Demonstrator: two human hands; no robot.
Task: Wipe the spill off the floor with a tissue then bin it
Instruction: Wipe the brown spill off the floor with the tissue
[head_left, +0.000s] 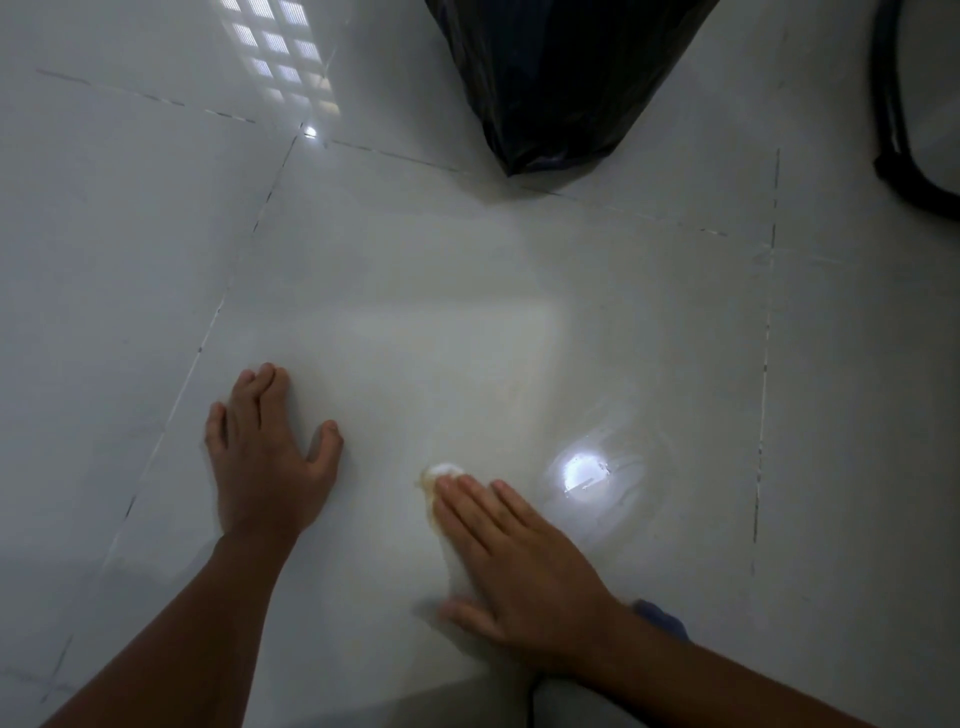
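My right hand (524, 566) lies flat, fingers together, pressing a white tissue (451, 519) onto the glossy white tiled floor (415, 312). The tissue shows along the hand's left side, with a brownish stain at its top end. Faint wet smears (618, 467) glisten just right of the hand, around a bright light reflection. My left hand (270, 462) rests palm-down on the floor to the left, fingers spread, holding nothing. A black bin bag (561, 83) stands at the top centre, well beyond both hands.
A black curved object (898, 130), perhaps a chair base or cable, sits at the top right edge. A window reflection (280, 57) shines on the tiles at the top left. A bit of blue fabric (662, 616) shows behind my right wrist.
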